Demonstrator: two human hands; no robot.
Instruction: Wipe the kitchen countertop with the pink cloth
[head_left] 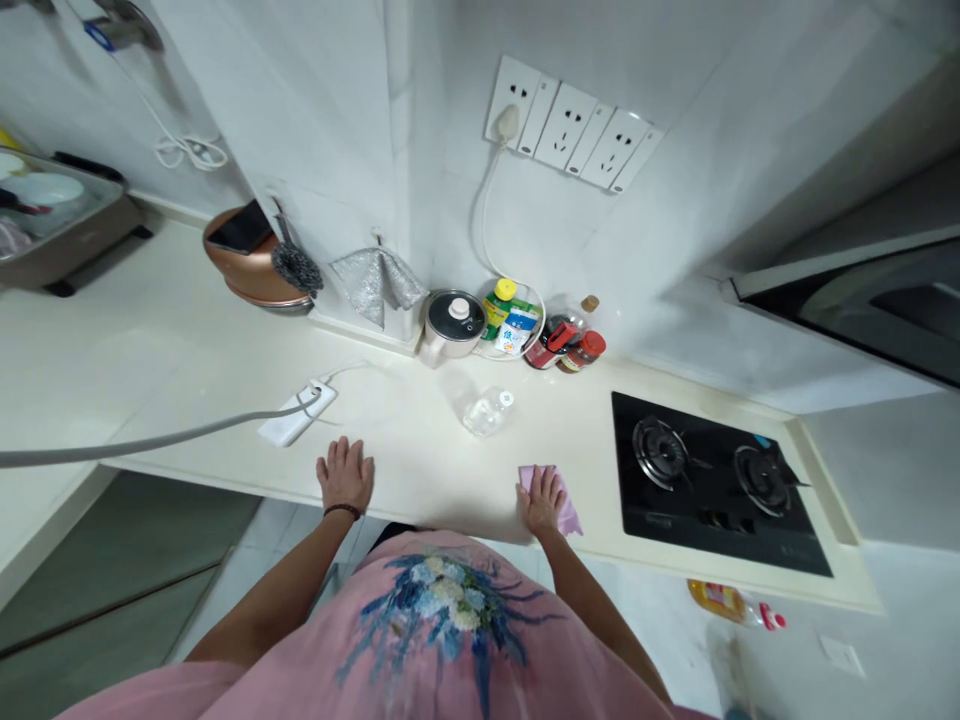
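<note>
My left hand [346,476] lies flat near the counter's front edge, fingers stretched out, with nothing in it. My right hand [543,500] rests spread on a folded pink cloth [568,516], pressing it to the pale countertop [420,470]. Between the two hands, farther back, a clear bottle [487,412] with a white cap stands on the counter. Just beyond my left hand is a white power strip [289,425], with a thick grey cable [187,433] running off to the left.
Along the wall stand an electric pot [452,330], a yellow-capped green bottle [496,308], a blue-and-white packet [516,331] and red-lidded jars [583,352]. A black gas stove [705,500] is at right. A copper-coloured pan [240,268] and a dish rack [82,230] are at left.
</note>
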